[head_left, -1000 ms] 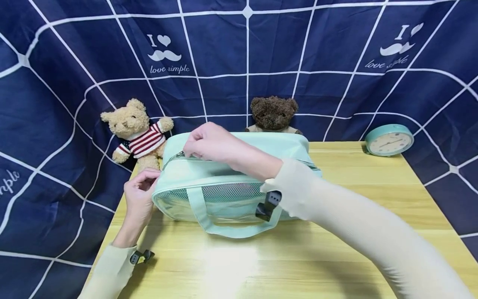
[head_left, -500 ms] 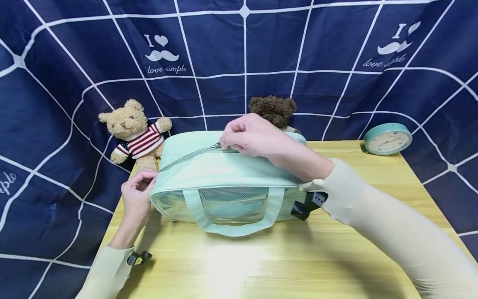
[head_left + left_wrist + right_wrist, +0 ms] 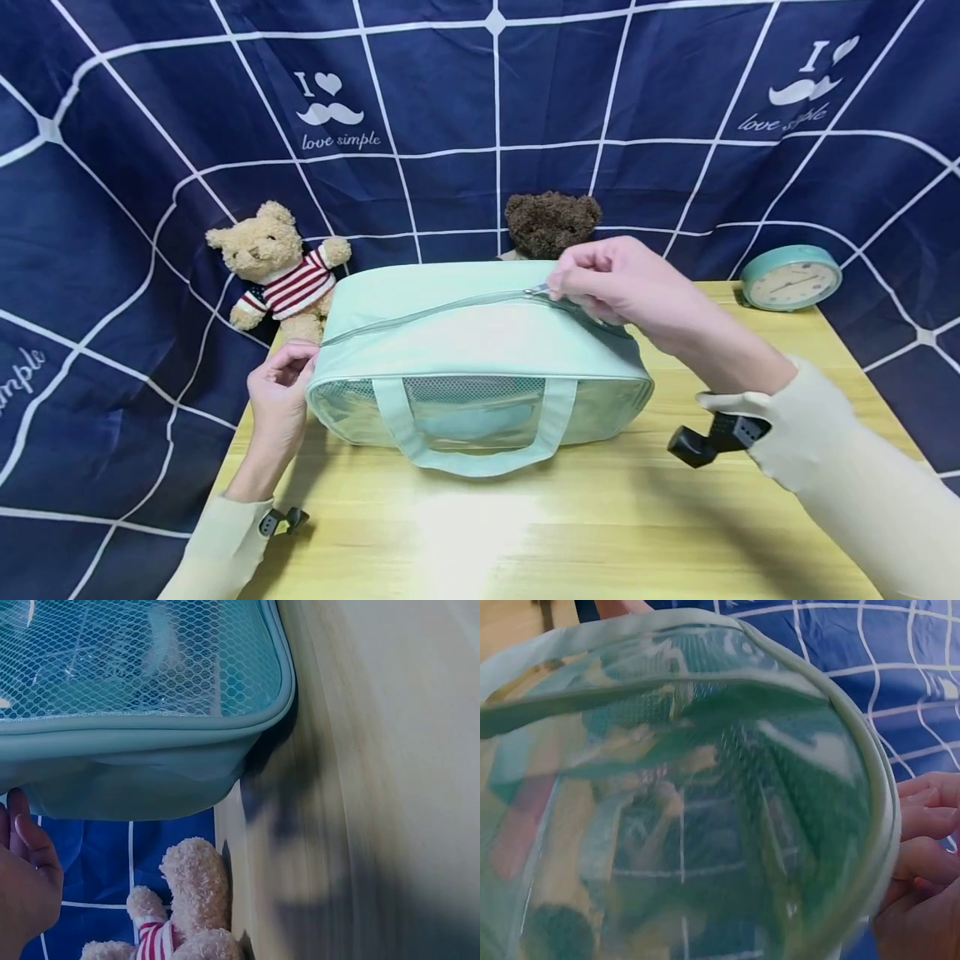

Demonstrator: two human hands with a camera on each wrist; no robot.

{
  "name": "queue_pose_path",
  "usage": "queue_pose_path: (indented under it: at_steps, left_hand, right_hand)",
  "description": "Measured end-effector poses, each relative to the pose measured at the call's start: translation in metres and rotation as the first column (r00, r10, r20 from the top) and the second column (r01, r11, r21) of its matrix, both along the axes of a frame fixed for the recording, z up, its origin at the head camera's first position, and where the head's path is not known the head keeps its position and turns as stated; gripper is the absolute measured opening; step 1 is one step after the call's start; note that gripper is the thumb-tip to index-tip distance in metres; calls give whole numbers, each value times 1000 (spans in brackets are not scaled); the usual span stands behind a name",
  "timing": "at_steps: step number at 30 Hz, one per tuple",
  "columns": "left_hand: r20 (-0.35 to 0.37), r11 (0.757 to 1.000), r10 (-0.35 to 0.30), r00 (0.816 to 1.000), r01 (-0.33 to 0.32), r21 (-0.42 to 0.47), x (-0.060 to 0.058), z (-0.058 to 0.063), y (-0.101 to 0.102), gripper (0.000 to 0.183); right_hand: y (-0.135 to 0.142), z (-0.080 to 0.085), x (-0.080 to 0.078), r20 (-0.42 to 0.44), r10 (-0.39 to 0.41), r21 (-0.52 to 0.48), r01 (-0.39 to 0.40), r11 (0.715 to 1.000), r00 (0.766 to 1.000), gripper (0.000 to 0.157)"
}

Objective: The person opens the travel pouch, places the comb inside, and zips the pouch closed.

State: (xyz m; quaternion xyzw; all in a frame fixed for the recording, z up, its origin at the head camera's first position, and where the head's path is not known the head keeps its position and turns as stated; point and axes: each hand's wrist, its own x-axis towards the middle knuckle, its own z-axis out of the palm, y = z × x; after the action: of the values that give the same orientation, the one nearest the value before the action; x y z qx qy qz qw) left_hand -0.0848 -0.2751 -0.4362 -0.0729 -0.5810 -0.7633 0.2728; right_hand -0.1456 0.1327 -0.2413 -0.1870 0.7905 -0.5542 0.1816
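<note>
A mint-green bag with clear and mesh sides lies on the table, its strap handle toward me. My right hand pinches the zipper pull on top, right of the middle. Left of the pull the zipper runs closed; to its right the opening still gapes, partly hidden by my hand. My left hand pinches the bag's left end by the zipper's end; its fingertips are partly hidden. In the right wrist view, my right hand shows beyond the bag's see-through side.
A tan teddy bear in a striped shirt sits behind the bag's left end. Behind the bag is a dark brown bear. A round mint clock stands at the table's back right corner. Blue gridded cloth hangs behind.
My right hand has drawn the zipper pull rightward along the bag's top, closing the zipper from near the left end to past the middle. My left hand has stayed at the left end.
</note>
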Motion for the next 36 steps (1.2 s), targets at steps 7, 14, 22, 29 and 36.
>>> queue_pose_path:
  at_steps: [7,14,22,29,36]
  left_hand:
    - [-13,1000,1,1000,0,18,6,-2,-2,12]
    - [1,1000,-12,1000,12,14,5,-2,-2,19]
    - [-3,999,3,1000,-3,53,2,-4,-4,25]
    - [-20,995,-20,1000,22,95,3,-2,-6,31]
    - [-27,994,-48,998,51,101,2,1,-8,35]
  right_hand:
    - [48,-23,9,-2,-59,-111,58,992,998,19]
    - [86,-49,13,57,-83,-228,94,969,995,24]
    - [120,-92,14,124,-50,-411,97,907,991,34]
    - [133,-145,18,218,-29,-521,141,842,975,43]
    - [131,-171,20,235,-107,-403,198,894,966,32]
